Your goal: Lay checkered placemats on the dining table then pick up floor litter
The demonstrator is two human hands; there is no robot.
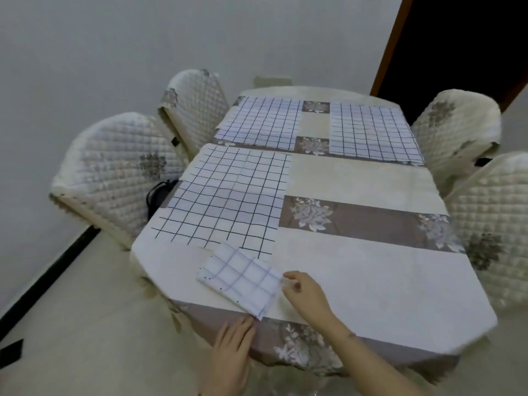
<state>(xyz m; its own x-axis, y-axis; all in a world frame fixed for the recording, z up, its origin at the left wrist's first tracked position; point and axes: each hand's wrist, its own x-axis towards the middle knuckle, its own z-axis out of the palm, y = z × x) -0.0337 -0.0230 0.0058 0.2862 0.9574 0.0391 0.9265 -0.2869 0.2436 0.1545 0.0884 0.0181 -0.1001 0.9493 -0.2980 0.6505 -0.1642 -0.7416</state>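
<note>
**Three placemats laid, fourth lay folded at the near edge**

Plainly, you stood at the near end of the dining table (pixel 357 270), which was covered by a cream and brown flowered tablecloth (pixel 371 224). Three checkered placemats lay spread flat on it: one at the far left (pixel 260 121), one at the far right (pixel 371 132), and a larger-looking one on the near left (pixel 225 195). The near-left mat showed a fold crease running down its middle.

A fourth, folded placemat (pixel 243 280) lay on the cloth near the front edge, its far corner overlapping the near edge of the near-left mat.

Your right hand (pixel 303 292) was at the right edge of the folded placemat, thumb and forefinger drawn together at the cloth's edge; whether they actually gripped it could not be told. Your left hand (pixel 233 347) lay flat and open, fingers extended, with the fingertips at the near corner of the folded placemat, holding nothing.

Four chairs in quilted covers flanked the table, two on the left (pixel 114 172) and two on the right (pixel 457 124). A dark scrap (pixel 11 352) lay on the floor (pixel 85 324) at lower left.
</note>
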